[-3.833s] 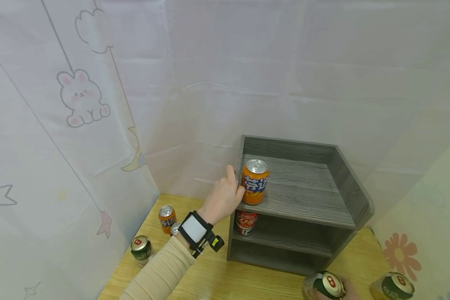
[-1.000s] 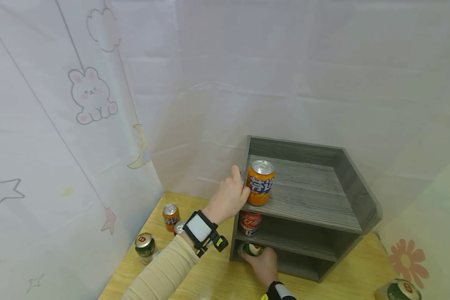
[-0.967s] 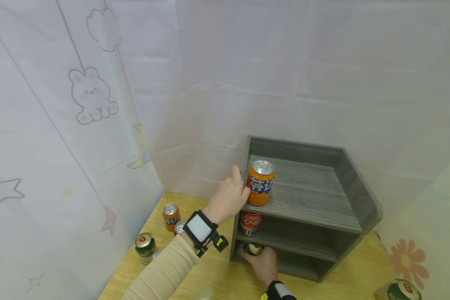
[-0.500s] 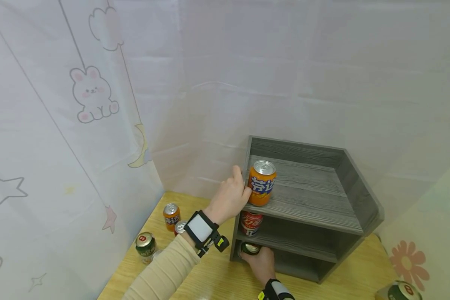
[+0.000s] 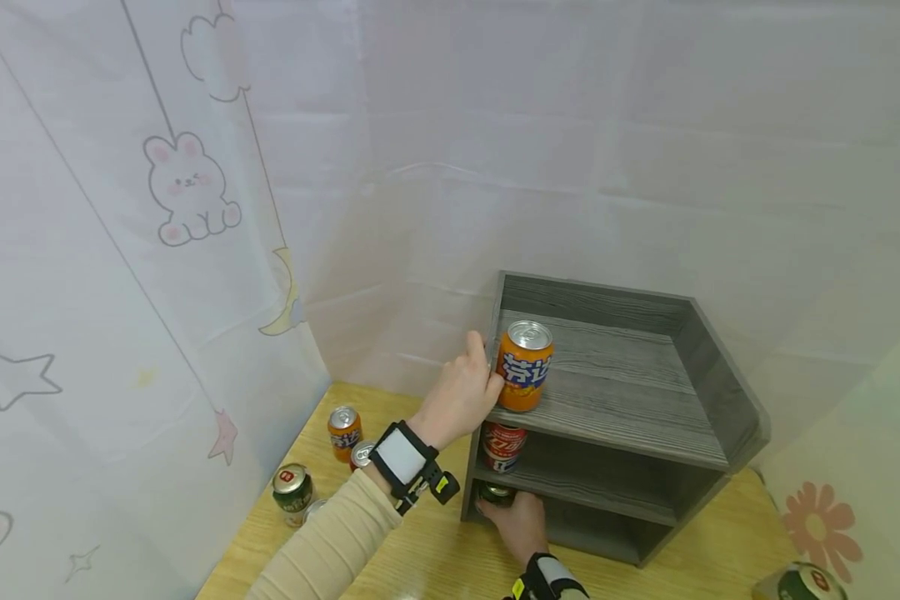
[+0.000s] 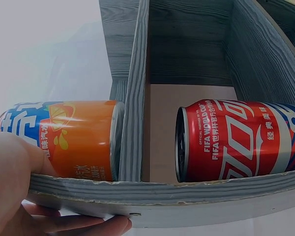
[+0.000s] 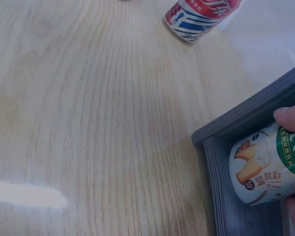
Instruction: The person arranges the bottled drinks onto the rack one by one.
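Note:
A grey wood-grain shelf unit (image 5: pixel 607 375) stands on the table. My left hand (image 5: pixel 457 398) grips its left side panel (image 6: pixel 187 194), fingers outside and thumb inside by an orange soda can (image 5: pixel 525 375) on the top board. Under that can, a red cola can (image 5: pixel 504 450) stands at the left of the middle compartment. My right hand (image 5: pixel 521 525) reaches into the bottom compartment at the left and holds a green and cream drink can (image 7: pixel 268 164) between thumb and fingers. The shelf above and the hand partly hide this can in the head view.
On the table's left are an orange can (image 5: pixel 344 433), a can with a silver lid (image 5: pixel 363 454) partly behind my left wrist, and a green can (image 5: pixel 292 492). Another green can (image 5: pixel 806 582) stands at the lower right. A patterned curtain (image 5: pixel 435 167) hangs behind the shelf.
My right hand has carried the green can from the front right of the shelf into its bottom left, then a little deeper. The left hand keeps its grip; the head view has shifted slightly.

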A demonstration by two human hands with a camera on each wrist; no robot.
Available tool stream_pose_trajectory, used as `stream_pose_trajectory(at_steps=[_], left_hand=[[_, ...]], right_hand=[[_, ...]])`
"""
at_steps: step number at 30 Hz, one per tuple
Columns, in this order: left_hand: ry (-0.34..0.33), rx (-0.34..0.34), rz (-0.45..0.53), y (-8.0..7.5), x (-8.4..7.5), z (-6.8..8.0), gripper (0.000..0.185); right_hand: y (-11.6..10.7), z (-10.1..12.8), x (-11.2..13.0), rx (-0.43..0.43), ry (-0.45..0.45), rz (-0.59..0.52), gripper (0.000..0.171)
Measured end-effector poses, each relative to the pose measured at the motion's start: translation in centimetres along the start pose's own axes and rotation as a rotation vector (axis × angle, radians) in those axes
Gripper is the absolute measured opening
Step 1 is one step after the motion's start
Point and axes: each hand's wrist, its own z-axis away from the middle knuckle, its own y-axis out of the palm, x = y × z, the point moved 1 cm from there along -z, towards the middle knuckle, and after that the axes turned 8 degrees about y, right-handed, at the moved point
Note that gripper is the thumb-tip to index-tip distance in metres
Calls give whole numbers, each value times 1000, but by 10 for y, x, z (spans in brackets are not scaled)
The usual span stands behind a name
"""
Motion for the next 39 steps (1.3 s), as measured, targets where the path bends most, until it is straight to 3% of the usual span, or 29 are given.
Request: stream_pose_trajectory(at_steps=[4, 13, 21, 30, 39], left_hand=[[-2, 1, 1, -1, 0, 0, 30], [-9, 8, 2, -2, 0, 1, 30], [10, -11, -7, -2, -1, 1, 29], [16, -19, -11, -1, -1, 1, 29], [20, -21, -19, -1, 0, 1, 29]], right_hand=[[-1, 0, 1, 9, -4, 27, 56], [-1, -6, -1, 19, 9, 36, 83], [-4, -5, -2, 39, 6, 80, 57], [-4, -5, -3, 41, -8, 79, 58], [-2, -5, -7, 24, 1, 65, 81]])
